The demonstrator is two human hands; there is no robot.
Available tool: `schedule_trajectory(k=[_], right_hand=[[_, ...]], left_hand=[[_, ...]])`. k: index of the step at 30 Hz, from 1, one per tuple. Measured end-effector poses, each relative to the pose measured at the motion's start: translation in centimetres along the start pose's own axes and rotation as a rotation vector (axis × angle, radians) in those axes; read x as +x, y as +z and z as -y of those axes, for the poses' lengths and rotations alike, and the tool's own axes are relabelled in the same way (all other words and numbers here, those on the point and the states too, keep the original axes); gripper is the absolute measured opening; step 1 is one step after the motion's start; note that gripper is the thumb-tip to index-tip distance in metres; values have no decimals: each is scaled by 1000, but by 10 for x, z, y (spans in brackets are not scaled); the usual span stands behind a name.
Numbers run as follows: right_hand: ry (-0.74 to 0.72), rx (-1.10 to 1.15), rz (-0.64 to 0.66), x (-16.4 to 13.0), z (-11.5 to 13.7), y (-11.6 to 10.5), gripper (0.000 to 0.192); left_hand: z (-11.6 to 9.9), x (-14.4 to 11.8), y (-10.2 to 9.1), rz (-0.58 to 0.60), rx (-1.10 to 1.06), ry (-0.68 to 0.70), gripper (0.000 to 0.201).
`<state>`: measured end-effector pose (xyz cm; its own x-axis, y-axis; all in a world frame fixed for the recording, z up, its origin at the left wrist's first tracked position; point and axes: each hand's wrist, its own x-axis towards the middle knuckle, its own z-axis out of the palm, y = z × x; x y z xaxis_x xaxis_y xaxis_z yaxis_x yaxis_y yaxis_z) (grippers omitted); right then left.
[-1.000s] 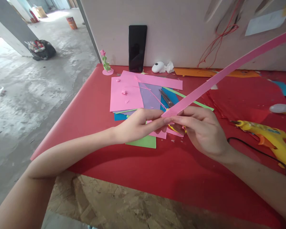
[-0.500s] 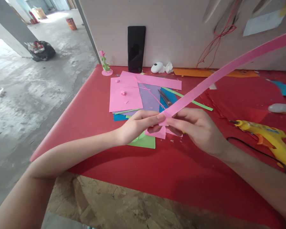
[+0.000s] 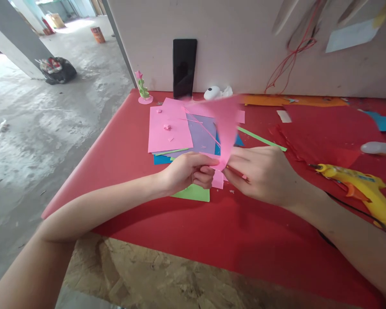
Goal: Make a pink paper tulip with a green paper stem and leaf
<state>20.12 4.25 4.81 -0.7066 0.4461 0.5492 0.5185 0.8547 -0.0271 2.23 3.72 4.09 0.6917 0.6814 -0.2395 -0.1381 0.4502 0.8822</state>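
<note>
A pink paper strip [image 3: 227, 124], blurred by motion, rises from between my hands and bends over at the top toward the left. My left hand [image 3: 190, 172] pinches its lower end between thumb and curled fingers. From the other side, my right hand [image 3: 264, 175] grips the strip with bent fingers close to the left fingertips. Beneath the hands lie pink paper pieces [image 3: 217, 180] and a green sheet [image 3: 196, 194]. Behind them is a stack with a pink sheet [image 3: 169, 139] on top, which carries small folded pink paper pieces [image 3: 167, 127].
On the red table [image 3: 193, 240], a yellow glue gun [image 3: 363, 184] with a black cord lies at the right. A phone [image 3: 184, 68] leans on the back wall. A paper flower [image 3: 142, 88] stands at the far left corner; a thin green strip [image 3: 263, 138] lies behind my right hand.
The strip's long free part has swung from the upper right to above my hands and folded leftward. My right hand has turned so its back shows more; my left fingers have curled in.
</note>
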Motion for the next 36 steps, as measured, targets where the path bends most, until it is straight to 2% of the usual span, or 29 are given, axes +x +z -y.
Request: schedule_trajectory(k=[3, 5, 7, 9, 11, 14, 16, 22, 25, 28, 32, 36], right_hand=[[-88, 10, 76, 1, -2, -2, 28], [-64, 108, 114, 2, -2, -3, 27], [4, 254, 121, 2, 1, -5, 28], [56, 361, 110, 2, 5, -9, 31], [161, 491, 130, 3, 8, -13, 35], [432, 768, 200, 5, 8, -18, 37], [520, 865, 252, 7, 5, -18, 37], [469, 977, 389, 4, -3, -13, 40], [433, 917, 338, 1, -2, -14, 37], [384, 826, 211, 2, 0, -17, 33], [235, 623, 45, 5, 3, -23, 24], [172, 400, -89, 7, 9, -24, 13]], left_hand=[[6, 2, -2, 29, 2, -16, 43], [9, 4, -4, 33, 2, -17, 43], [10, 6, -7, -45, 71, 63, 41], [8, 7, -10, -173, 177, 215, 33], [2, 5, -10, -257, 265, 368, 19], [-8, -2, -5, -219, 385, 450, 12], [-13, -7, 1, -215, 483, 443, 13], [-12, -9, 7, -304, 502, 327, 29], [-9, -7, 4, -305, 434, 326, 30], [-8, -7, 4, -362, 373, 363, 30], [-7, -9, 6, -409, 295, 423, 28], [-5, -10, 10, -431, 245, 460, 24]])
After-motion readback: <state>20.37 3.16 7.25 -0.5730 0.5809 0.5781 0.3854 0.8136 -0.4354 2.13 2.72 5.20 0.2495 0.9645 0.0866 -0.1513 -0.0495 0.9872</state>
